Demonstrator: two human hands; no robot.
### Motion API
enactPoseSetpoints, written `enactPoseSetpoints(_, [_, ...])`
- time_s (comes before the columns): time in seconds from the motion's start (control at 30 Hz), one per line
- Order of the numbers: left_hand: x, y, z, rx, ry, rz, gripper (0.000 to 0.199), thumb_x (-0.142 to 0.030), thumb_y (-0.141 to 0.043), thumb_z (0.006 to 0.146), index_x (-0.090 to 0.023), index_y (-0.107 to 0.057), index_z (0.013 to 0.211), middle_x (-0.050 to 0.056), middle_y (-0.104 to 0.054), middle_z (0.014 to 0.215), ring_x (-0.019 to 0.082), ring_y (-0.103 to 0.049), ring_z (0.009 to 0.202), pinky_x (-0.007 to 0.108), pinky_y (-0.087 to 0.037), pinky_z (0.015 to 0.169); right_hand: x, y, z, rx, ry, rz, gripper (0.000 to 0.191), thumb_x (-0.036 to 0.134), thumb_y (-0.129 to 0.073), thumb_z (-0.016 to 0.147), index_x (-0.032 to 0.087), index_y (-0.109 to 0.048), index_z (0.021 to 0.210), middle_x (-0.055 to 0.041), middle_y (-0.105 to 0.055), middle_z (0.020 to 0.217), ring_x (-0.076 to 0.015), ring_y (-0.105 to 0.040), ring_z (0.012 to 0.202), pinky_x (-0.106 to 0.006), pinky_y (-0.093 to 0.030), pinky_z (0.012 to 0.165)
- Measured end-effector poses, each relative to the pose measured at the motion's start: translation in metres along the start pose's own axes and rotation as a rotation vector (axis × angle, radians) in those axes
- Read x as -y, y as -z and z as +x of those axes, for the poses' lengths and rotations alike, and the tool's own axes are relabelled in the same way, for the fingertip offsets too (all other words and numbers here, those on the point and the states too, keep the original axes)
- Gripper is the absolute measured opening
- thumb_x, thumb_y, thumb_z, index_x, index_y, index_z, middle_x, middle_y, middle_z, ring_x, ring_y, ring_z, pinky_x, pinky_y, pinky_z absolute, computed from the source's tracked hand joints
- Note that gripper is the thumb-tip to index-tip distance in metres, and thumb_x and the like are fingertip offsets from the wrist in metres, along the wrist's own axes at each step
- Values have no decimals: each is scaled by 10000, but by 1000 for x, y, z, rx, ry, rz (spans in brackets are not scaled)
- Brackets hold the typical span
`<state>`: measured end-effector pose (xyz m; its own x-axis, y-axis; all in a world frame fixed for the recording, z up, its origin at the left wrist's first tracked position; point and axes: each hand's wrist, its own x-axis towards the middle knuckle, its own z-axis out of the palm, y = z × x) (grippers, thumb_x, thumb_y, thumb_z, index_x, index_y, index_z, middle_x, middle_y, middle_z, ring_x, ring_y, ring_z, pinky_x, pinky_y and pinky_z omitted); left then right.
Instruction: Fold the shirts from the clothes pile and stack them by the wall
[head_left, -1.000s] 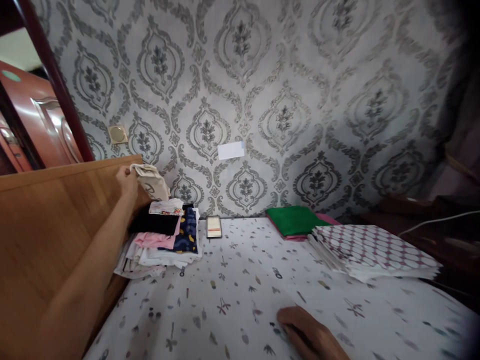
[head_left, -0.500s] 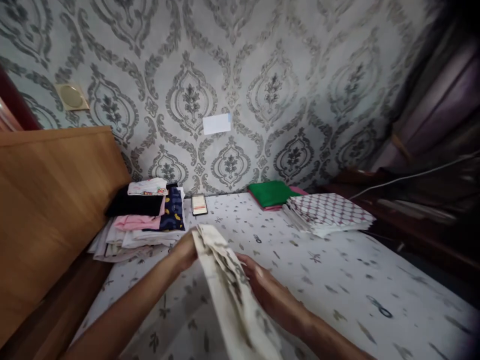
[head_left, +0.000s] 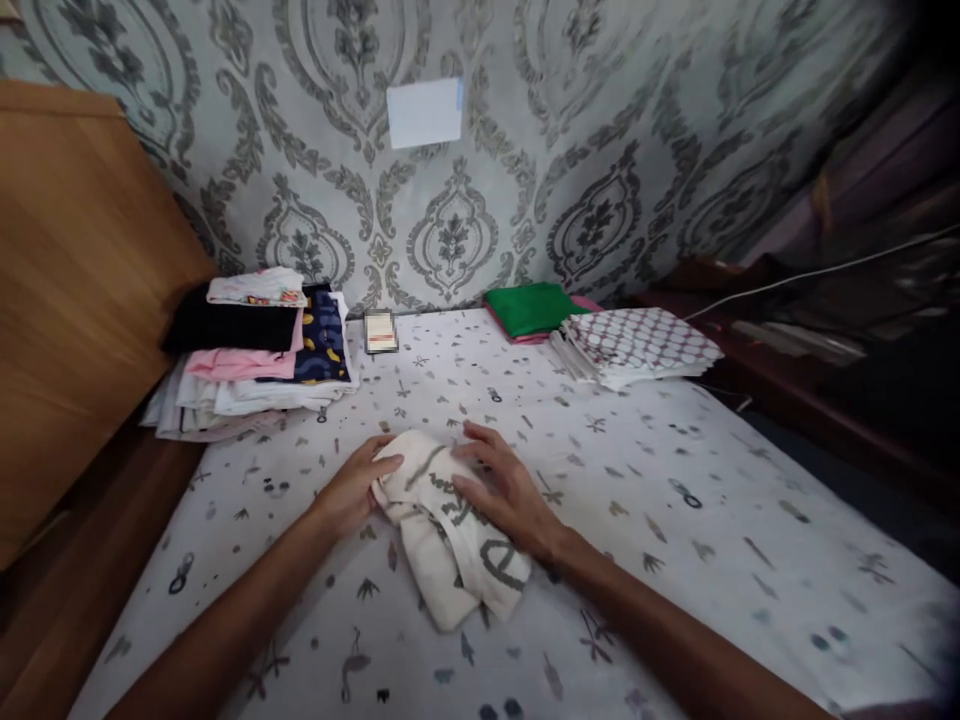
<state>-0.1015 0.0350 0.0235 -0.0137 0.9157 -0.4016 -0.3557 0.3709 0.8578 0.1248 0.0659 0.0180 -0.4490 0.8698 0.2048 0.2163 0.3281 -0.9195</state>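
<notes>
From afar, I grasp a lettered cream garment point(head_left: 431, 530) with my left hand point(head_left: 352, 490), well in from the far edge of the bed point(head_left: 637, 640); my right hand point(head_left: 510, 492) curves over it, fingers released.

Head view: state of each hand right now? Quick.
Left hand: closed on the far left edge of the cream cloth.
Right hand: open, at the cloth's right side; can't tell how firmly it touches, if at all.

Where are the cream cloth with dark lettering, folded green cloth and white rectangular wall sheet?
Cream cloth with dark lettering point(head_left: 436, 533): head view, near its middle.
Folded green cloth point(head_left: 531, 309): head view, top face.
White rectangular wall sheet point(head_left: 425, 114): head view, centre.
</notes>
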Motion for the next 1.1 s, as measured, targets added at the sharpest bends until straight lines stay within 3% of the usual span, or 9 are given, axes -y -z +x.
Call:
enactPoseSetpoints(0.17, [-3,3,-6,159,30,-116,574,-254,-836,563,-192,-661,1107,81,-718,1033,246,-675,926,305,-518,753,5,-1,-15,10,377,-411,262,469,-644,870,210,-636,911,-107,-621,968,-260,-600,934,-398,-498,787])
enactPoseSetpoints(0.27, [2,-1,-9,226,-10,-90,675,-203,-837,534,-210,-630,1176,87,-713,1097,279,-665,1021,328,-523,821,3,-10,-17,29,355,-525,290,485,-626,881,201,-632,938,-109,-638,917,-254,-603,844,-377,-492,714])
enactPoseSetpoints(0.37, [8,-8,-11,253,-38,-59,751,-162,-837,531,-253,-588,1234,72,-699,1152,264,-659,1057,311,-525,842,0,-13,-16,32,242,-498,162,326,-526,936,205,-616,877,-95,-652,877,-218,-606,787,-340,-486,694])
enactPoseSetpoints(0.53, [11,-13,-10,117,-77,-33,596,-140,-795,523,-235,-638,1090,14,-716,905,177,-675,803,242,-524,711,5,-3,-13,11,-53,-73,97,272,-610,825,214,-595,749,-7,-627,707,-156,-560,657,-275,-443,610])
enactPoseSetpoints(0.67, [-7,-2,-6,-19,-139,35,473,-131,-703,485,-214,-643,947,-37,-662,750,113,-584,616,200,-460,568,8,21,-2,-149,-310,548,204,325,-676,704,214,-519,638,51,-492,556,-107,-438,525,-240,-379,514])
enactPoseSetpoints(0.77, [-24,15,1,-81,-218,202,382,-195,-666,516,-210,-624,896,-37,-633,718,119,-560,606,207,-440,544,-3,44,3,-280,-449,773,229,305,-693,632,212,-485,616,48,-482,557,-103,-429,523,-243,-396,510])
enactPoseSetpoints(0.9, [-27,31,8,-266,-400,613,218,-250,-557,628,-191,-625,826,8,-631,796,166,-593,739,238,-449,590,-26,72,-4,-361,-505,504,183,317,-686,661,208,-542,690,14,-547,616,-130,-475,553,-267,-400,507])
enactPoseSetpoints(1.0, [-17,23,6,-322,-530,895,217,-248,-513,720,-204,-629,898,21,-640,912,184,-603,808,268,-472,652,-30,84,-15,-450,-229,16,167,321,-669,734,208,-614,845,-58,-650,876,-205,-585,788,-331,-479,655])
enactPoseSetpoints(1.1, [-8,-5,4,-154,-658,1138,191,-252,-488,835,-214,-630,957,47,-654,1001,213,-602,940,305,-491,766,-18,80,-23,-276,99,-327,145,316,-567,871,206,-644,926,-99,-662,1032,-250,-597,969,-385,-499,798])
